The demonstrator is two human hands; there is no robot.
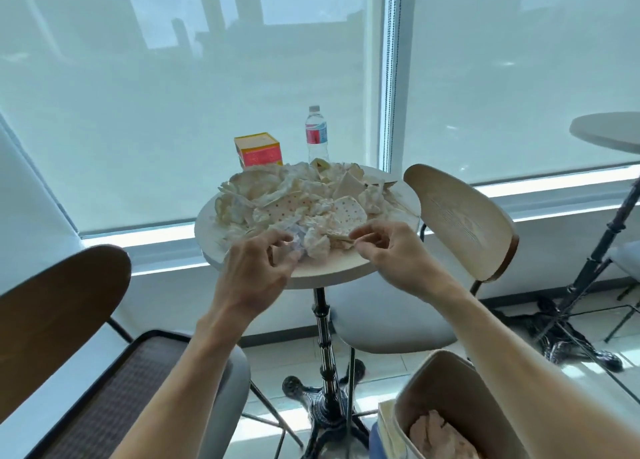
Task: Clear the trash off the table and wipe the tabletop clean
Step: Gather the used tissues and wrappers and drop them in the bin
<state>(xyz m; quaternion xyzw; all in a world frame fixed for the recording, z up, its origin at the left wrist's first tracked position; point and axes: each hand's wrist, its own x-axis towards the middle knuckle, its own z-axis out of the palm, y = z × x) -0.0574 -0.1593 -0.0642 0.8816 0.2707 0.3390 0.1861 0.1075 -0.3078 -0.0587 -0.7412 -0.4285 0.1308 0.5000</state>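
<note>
Head view: a small round desk [349,271] on a black pedestal is seen from above, set in front of a shaded window.
Dark chair [59,316]: placed near left, its brown backrest turned toward the camera, beside the desk.
Left hand [258,268]: held at the near edge of the desk, fingers curled and spread loosely over crumpled paper; nothing is seen clamped in it.
Trash pile [298,206]: heaped across most of the desk top, made up of crumpled white tissues and dotted paper sheets; only the near rim of the desk is left bare.
Box [258,149]: yellow and red, stood at the far side of the desk, just behind the pile.
Water bottle [316,135]: stood upright to the right of the box, at the far edge.
Right hand [388,251]: held at the near right of the pile, thumb and forefinger pinched on the edge of a paper scrap [341,237].
Light chair [460,219]: placed to the right of the desk.
Bin [450,413]: seen near right on the floor, crumpled paper lying inside.
</note>
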